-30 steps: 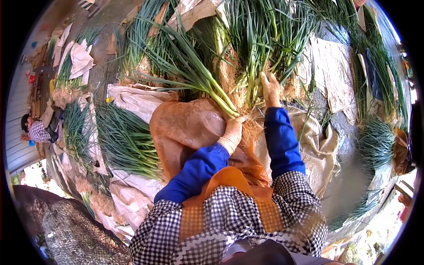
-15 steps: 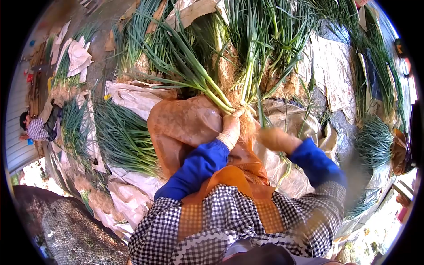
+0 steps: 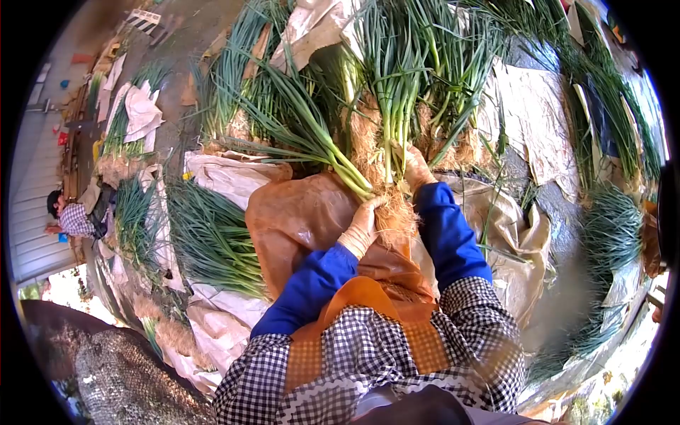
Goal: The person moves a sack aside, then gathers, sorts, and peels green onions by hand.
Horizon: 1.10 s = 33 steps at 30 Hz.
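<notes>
My left hand (image 3: 360, 225) is closed round the root end of some green onions (image 3: 345, 171), whose leaves fan out to the upper left. Tangled pale roots (image 3: 394, 214) hang between my hands, over an orange-brown apron (image 3: 301, 212). On the right, my right hand (image 3: 416, 170) has its fingers curled against the lower white stalks of upright green onions (image 3: 398, 134). Its fingertips are partly hidden behind the stalks.
Bunches of green onions (image 3: 212, 237) lie at the left, with more (image 3: 610, 230) at the right. Pale sheets (image 3: 531, 120) cover parts of the ground. A person in a checked top (image 3: 74, 219) is at the far left.
My right hand swung down and right past the roots, then came back up to the stalks at the centre. My left hand kept its hold. The view has shifted slightly.
</notes>
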Motion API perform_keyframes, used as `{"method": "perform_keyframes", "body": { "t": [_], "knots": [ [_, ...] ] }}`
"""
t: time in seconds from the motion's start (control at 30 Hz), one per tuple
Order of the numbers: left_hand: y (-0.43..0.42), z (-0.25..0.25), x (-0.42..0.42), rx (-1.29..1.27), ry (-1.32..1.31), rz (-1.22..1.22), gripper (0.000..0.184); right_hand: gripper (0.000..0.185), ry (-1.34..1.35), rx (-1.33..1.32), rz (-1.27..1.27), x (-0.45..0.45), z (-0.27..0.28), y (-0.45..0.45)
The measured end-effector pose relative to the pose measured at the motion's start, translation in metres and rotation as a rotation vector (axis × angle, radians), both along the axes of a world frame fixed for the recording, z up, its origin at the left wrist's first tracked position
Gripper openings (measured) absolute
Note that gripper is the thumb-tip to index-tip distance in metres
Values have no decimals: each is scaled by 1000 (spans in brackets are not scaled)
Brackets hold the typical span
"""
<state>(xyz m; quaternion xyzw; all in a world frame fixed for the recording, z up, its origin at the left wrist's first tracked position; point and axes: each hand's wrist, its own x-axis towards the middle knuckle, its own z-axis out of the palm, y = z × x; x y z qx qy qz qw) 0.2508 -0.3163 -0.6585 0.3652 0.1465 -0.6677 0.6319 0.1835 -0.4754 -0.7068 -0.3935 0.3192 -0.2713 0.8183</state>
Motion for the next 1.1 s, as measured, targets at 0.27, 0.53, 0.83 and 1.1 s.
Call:
{"method": "perform_keyframes", "body": {
  "t": [0.27,0.53,0.83,1.1],
  "knots": [
    [-1,-10,-34,136,-456,73,21,28,953,-793,-46,6,21,40],
    [-20,-10,-30,152,-343,78,26,30,263,-74,16,-26,33,33],
    [-14,-24,-24,161,-135,-39,22,39,927,-1160,-112,-1,58,-25],
    [-19,-27,-33,257,-420,134,13,11,1023,-1705,1042,53,177,-16]
  ]
}}
